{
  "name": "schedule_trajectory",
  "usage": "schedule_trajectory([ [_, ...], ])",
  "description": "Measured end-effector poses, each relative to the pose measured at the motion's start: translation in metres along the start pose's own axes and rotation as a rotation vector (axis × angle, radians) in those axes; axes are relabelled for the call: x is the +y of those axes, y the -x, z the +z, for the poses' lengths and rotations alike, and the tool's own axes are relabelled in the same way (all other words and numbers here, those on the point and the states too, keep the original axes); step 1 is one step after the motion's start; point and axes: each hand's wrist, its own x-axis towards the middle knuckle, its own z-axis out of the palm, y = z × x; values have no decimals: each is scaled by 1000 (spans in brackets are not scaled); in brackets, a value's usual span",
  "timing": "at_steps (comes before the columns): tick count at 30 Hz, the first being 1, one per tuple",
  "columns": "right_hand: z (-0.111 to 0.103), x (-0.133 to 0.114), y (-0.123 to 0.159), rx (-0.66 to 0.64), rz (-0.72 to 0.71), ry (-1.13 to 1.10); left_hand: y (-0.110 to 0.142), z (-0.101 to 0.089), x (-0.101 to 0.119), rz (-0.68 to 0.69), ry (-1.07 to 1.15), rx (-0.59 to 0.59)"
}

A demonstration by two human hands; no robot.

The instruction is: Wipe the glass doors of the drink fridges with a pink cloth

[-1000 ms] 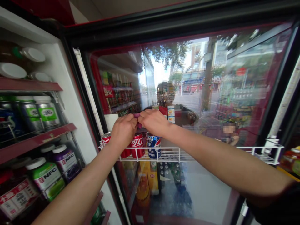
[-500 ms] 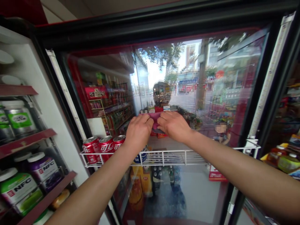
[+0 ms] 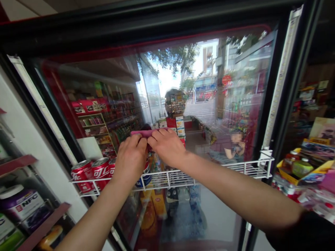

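Observation:
A pink cloth [image 3: 140,133] is bunched at the glass door [image 3: 222,205] of a fridge, showing above and between my hands. My left hand [image 3: 132,155] is closed with bent fingers on the cloth. Beside it, almost touching, my right hand [image 3: 167,144] grips the cloth too, its fingers curled over the top. Under my hands runs a white wire rack [image 3: 183,180] on the door. Red soda cans [image 3: 82,174] stand in its left end, and a blue can [image 3: 144,177] is partly hidden behind my left hand.
A black frame [image 3: 157,26] surrounds the glass, which reflects a street, shelves and a person. At left, a shelf holds juice bottles [image 3: 23,205] marked NFC. To the right, a yellow box [image 3: 285,170] holds small bottles beside other goods.
My view has turned right, so the door sits further left in it. My hands have come closer together, and the cloth now shows above my left hand.

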Motion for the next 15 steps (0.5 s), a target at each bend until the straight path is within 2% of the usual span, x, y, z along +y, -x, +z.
schedule_trajectory([
  [4,-10,16,19,-56,30,-22,-8,1,19,18,-3,13],
  [15,-48,91,108,-119,115,70,-40,9,127,88,119,35],
])
